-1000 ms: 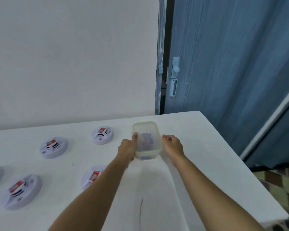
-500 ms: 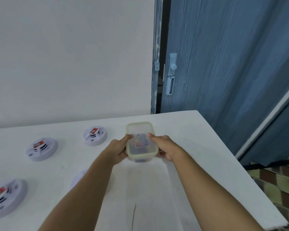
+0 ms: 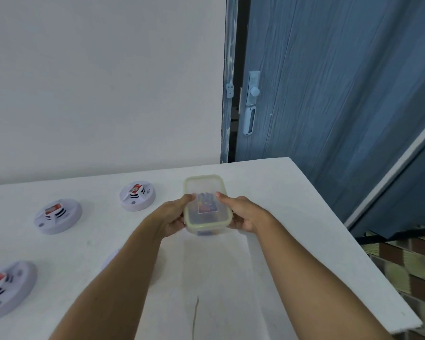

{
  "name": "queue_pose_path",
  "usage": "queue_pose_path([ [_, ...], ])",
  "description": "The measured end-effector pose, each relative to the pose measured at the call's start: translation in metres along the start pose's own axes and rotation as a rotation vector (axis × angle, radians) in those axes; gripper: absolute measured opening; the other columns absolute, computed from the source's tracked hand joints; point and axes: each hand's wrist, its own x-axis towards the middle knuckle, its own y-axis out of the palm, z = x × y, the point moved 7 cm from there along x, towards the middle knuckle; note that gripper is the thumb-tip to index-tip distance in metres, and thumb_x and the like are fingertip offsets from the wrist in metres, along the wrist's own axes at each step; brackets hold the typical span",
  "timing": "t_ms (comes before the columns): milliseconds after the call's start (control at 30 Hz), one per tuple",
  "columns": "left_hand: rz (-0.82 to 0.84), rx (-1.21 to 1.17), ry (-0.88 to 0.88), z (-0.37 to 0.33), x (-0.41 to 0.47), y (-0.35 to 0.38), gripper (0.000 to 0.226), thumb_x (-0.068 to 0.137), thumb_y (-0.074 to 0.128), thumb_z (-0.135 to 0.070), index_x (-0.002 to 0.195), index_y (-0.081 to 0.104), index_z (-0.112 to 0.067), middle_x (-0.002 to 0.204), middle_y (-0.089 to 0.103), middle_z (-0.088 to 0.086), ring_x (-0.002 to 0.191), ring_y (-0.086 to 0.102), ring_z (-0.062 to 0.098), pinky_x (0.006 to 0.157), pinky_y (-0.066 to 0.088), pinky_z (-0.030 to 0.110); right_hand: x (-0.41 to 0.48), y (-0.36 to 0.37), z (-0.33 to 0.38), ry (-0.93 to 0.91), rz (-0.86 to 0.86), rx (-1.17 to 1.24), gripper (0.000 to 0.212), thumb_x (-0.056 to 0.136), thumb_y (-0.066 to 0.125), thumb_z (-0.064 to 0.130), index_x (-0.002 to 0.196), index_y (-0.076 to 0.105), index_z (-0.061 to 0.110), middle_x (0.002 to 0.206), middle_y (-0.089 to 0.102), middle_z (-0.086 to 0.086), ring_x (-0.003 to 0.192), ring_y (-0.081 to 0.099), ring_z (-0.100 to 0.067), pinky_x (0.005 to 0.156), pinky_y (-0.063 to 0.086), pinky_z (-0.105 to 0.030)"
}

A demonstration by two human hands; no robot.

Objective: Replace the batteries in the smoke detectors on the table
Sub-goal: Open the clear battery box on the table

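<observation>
Both hands hold a clear plastic box (image 3: 207, 204) w/ a pale yellow-green lid, over the middle of the white bench (image 3: 292, 217). The left hand (image 3: 172, 218) grips the left long side of the box: the thumb lies on top of the lid and the other fingers (image 3: 180, 220) are curled against the side. The right hand (image 3: 244, 214) grips the right long side the same way, thumb on the lid, fingers clamped on the edge. The lid is on. The box is tilted a bit, so its top faces the camera; I cannot tell if its base touches the bench. Through the lid some coloured things show, blue and red, too blurred to name.

The smoke detectors lie on the left part of the bench, none touched by a hand. The far detector (image 3: 137, 195) is left of the box, near the left thumb but apart from it. The left detector (image 3: 57, 215) lies further left. The near-left detector (image 3: 9, 288) is cut by the left edge of the view. Each of these 3 is round, pale lilac-white, w/ a red and white block in its centre. A fourth detector (image 3: 111, 259) is mostly hidden behind the left forearm; only a pale curved edge shows.

Behind the bench there is a white wall (image 3: 96, 82) at left & a blue door (image 3: 341, 94) at right, w/ a pale knob (image 3: 254, 90). At the near right, below the bench edge, the floor (image 3: 412, 268) has brown and cream tiles.
</observation>
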Motion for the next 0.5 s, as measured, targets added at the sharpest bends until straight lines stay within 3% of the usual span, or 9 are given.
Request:
queue_pose_path([
  [67, -0.022, 0.006, 0.044, -0.004, 0.009, -0.008, 0.055, 0.069, 0.084, -0.039, 0.103, 0.055, -0.005, 0.102, 0.058, 0.017, 0.085, 0.044, 0.031, 0.082, 0.041, 0.044, 0.0, 0.0, 0.001, -0.004, 0.008, -0.009, 0.043, 0.091, 0.069, 0.047, 0.108, 0.072, 0.008, 0.076, 0.073, -0.001, 0.067, 0.067, -0.014, 0.066, 0.059, -0.025],
  [133, -0.033, 0.011, 0.059, -0.001, 0.025, -0.019, 0.07, 0.055, 0.089, -0.039, 0.108, 0.051, -0.013, 0.101, 0.052, 0.011, 0.087, 0.039, 0.028, 0.076, 0.035, 0.043, 0.0, -0.001, 0.002, -0.006, 0.008, -0.01, 0.045, 0.091, 0.07, 0.047, 0.11, 0.072, 0.007, 0.077, 0.073, -0.002, 0.068, 0.067, -0.014, 0.067, 0.059, -0.026],
  [200, -0.038, 0.002, 0.055, -0.007, 0.009, -0.013, 0.061, 0.063, 0.085, -0.035, 0.108, 0.051, -0.011, 0.099, 0.053, 0.011, 0.087, 0.041, 0.028, 0.075, 0.037, 0.042, 0.0, 0.001, 0.001, -0.004, 0.017, -0.006, 0.046, 0.091, 0.07, 0.047, 0.112, 0.071, 0.007, 0.082, 0.074, -0.003, 0.072, 0.068, -0.015, 0.072, 0.059, -0.027],
  [300, -0.061, 0.017, 0.073, -0.01, -0.005, -0.007, 0.032, 0.085, 0.074, -0.025, 0.097, 0.05, -0.008, 0.091, 0.051, 0.014, 0.082, 0.042, 0.028, 0.074, 0.041, 0.04, 0.0, 0.002, 0.0, -0.002, 0.034, 0.008, 0.043, 0.092, 0.068, 0.047, 0.112, 0.072, 0.009, 0.087, 0.074, -0.003, 0.079, 0.067, -0.017, 0.077, 0.059, -0.028],
  [400, -0.072, 0.022, 0.092, -0.009, -0.005, -0.007, 0.03, 0.089, 0.07, -0.021, 0.08, 0.044, -0.01, 0.077, 0.041, 0.015, 0.069, 0.039, 0.024, 0.066, 0.04, 0.037, -0.001, 0.004, -0.002, 0.004, 0.053, 0.029, 0.039, 0.092, 0.068, 0.046, 0.109, 0.072, 0.011, 0.084, 0.074, -0.002, 0.077, 0.068, -0.016, 0.075, 0.059, -0.027],
  [500, -0.083, 0.022, 0.105, -0.009, -0.007, -0.006, 0.026, 0.088, 0.071, -0.02, 0.089, 0.047, -0.009, 0.083, 0.042, 0.015, 0.076, 0.039, 0.027, 0.069, 0.039, 0.039, -0.002, 0.004, -0.002, 0.003, 0.063, 0.027, 0.039, 0.091, 0.07, 0.045, 0.112, 0.071, 0.011, 0.088, 0.074, -0.003, 0.077, 0.068, -0.016, 0.078, 0.059, -0.03],
])
